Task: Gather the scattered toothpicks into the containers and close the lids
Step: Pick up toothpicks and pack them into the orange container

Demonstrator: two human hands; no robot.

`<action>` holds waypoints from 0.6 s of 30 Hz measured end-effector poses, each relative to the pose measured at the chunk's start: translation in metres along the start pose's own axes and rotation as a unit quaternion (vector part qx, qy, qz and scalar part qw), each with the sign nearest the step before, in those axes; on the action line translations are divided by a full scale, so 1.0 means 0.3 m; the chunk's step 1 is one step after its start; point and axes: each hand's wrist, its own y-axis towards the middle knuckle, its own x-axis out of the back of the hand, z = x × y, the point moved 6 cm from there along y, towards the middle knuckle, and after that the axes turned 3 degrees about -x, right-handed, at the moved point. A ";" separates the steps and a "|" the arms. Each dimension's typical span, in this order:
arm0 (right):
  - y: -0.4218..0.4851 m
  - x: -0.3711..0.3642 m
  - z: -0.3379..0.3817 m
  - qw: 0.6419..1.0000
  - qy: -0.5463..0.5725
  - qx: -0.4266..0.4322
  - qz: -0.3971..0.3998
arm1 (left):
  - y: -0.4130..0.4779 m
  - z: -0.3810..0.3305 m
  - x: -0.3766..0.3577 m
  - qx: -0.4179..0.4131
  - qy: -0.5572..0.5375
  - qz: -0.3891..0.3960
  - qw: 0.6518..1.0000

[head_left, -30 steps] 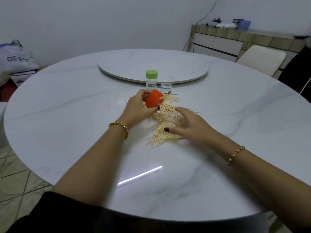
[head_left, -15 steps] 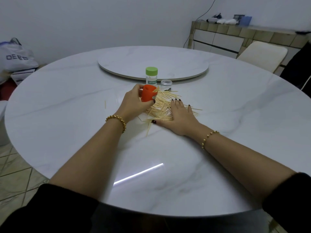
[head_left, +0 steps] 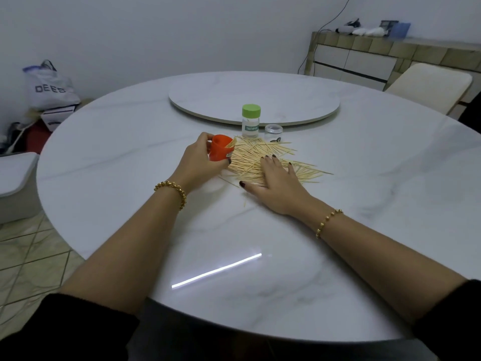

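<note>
On the marble counter (head_left: 125, 157), a green-lidded jar (head_left: 250, 121) and a small clear container (head_left: 273, 131) stand just behind the toothpicks (head_left: 250, 158), in front of the raised turntable (head_left: 253, 96). The sticks lie flat in a pile, most running left to right, and the right grip (head_left: 276, 183), released with fingers straight, presses on them. The left grip (head_left: 197, 162) grasps the orange container (head_left: 218, 152), tipped sideways with its mouth facing right against the pile.

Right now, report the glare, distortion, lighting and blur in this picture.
Head view: a bright glare streak crosses the near table; the wide lens bows its rim; light is dim and even, shadows soft; the toothpicks and green-lidded jar look sharp.
</note>
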 end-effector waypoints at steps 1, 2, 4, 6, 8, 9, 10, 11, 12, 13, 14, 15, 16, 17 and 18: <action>-0.008 -0.007 0.014 1.000 -0.014 0.010 0.008 | -0.006 0.011 0.013 0.000 0.006 0.000 1.000; -0.010 -0.009 0.020 0.999 -0.027 0.013 0.012 | -0.013 0.022 0.024 0.001 0.010 0.001 1.000; 0.005 0.000 0.014 0.999 -0.037 0.005 0.007 | -0.029 0.039 0.047 0.004 0.014 0.000 1.000; 0.034 0.011 0.000 1.000 -0.019 -0.013 0.003 | -0.046 0.049 0.072 0.006 0.016 -0.007 1.000; 0.060 0.017 0.003 1.000 -0.009 -0.021 -0.002 | -0.064 0.061 0.104 0.011 0.017 -0.016 1.000; 0.070 0.017 0.014 1.000 -0.013 -0.016 -0.007 | -0.072 0.070 0.122 0.016 0.018 -0.020 1.000; 0.078 0.017 0.034 1.000 -0.019 -0.006 -0.012 | -0.081 0.082 0.140 0.023 0.018 -0.026 0.999; 0.086 0.016 0.062 1.000 -0.023 0.006 -0.014 | -0.090 0.096 0.164 0.030 0.019 -0.033 0.999; 0.092 0.015 0.093 0.999 -0.026 0.019 -0.016 | -0.098 0.110 0.185 0.038 0.022 -0.039 0.998; 0.101 0.010 0.128 0.999 -0.029 0.033 -0.016 | -0.108 0.125 0.208 0.044 0.026 -0.045 0.998; 0.110 0.003 0.166 0.998 -0.033 0.049 -0.013 | -0.117 0.139 0.231 0.051 0.029 -0.051 0.997; 0.120 -0.006 0.206 0.997 -0.035 0.065 -0.007 | -0.127 0.153 0.255 0.057 0.033 -0.058 0.996; 0.130 -0.015 0.247 0.996 -0.034 0.082 0.000 | -0.137 0.167 0.277 0.064 0.035 -0.064 0.995; 0.141 -0.026 0.286 0.995 -0.033 0.099 0.007 | -0.147 0.179 0.298 0.072 0.037 -0.070 0.994; 0.149 -0.035 0.326 0.992 -0.034 0.118 0.012 | -0.156 0.191 0.317 0.078 0.038 -0.075 0.993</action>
